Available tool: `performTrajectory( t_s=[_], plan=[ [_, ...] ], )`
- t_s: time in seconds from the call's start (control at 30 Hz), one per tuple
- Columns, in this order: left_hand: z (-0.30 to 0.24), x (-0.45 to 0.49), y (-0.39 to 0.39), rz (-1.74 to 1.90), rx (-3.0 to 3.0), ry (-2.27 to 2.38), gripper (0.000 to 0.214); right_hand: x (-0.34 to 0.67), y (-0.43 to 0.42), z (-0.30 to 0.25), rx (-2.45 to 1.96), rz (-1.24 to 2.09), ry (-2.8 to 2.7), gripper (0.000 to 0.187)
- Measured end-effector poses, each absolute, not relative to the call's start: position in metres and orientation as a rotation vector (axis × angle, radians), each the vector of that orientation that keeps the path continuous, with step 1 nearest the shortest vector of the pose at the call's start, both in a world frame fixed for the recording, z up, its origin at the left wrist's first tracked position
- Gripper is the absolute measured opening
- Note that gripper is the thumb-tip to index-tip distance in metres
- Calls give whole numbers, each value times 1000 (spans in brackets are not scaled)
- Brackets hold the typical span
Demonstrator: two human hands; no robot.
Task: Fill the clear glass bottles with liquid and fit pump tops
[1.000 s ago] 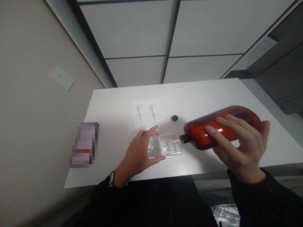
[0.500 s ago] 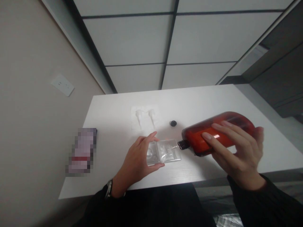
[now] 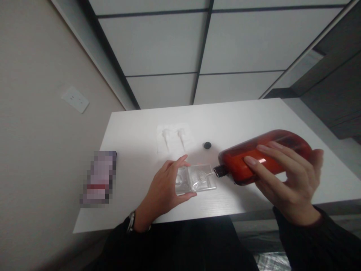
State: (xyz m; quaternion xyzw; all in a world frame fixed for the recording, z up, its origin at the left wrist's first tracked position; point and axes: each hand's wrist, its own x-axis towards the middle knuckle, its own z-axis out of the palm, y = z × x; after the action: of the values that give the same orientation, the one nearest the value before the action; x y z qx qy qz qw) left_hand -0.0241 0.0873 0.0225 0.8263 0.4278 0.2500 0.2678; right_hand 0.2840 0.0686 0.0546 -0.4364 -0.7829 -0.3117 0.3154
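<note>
My left hand (image 3: 166, 184) grips a clear plastic case (image 3: 201, 178) by its near and far edges, thumb on the near side. The case lies low over the table, with moulded hollows showing through it. In my right hand (image 3: 290, 180) is a large amber-red bottle (image 3: 239, 160), tipped on its side with its uncapped black-looking threaded neck pointing left. That neck is just above the case's right end. Whether liquid is running out is hard to make out. A small black cap (image 3: 207, 145) sits behind, between case and bottle.
Two white nozzle-like pieces (image 3: 182, 137) lie on a white sheet (image 3: 173, 150) towards the back of the white table (image 3: 135, 131). A phone-shaped blurred object (image 3: 98, 177) is at the left. A wall (image 3: 34, 150) with a socket (image 3: 75, 99) borders the left side; pale panels (image 3: 158, 41) stand behind.
The bottle and my right hand appear slightly further right. My left hand keeps its hold on the case, and the whole view has shifted a little.
</note>
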Motion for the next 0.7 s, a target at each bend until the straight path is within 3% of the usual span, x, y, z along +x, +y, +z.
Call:
performTrajectory(
  t_s=[0.47,0.7],
  plan=[
    [22,-24,88,668,2215,1156,111,286,72,58,-1123,-868,-2070,90],
    [21,-24,88,668,2217,1158,111,290,75,57,-1086,-875,-2041,76]
  ],
)
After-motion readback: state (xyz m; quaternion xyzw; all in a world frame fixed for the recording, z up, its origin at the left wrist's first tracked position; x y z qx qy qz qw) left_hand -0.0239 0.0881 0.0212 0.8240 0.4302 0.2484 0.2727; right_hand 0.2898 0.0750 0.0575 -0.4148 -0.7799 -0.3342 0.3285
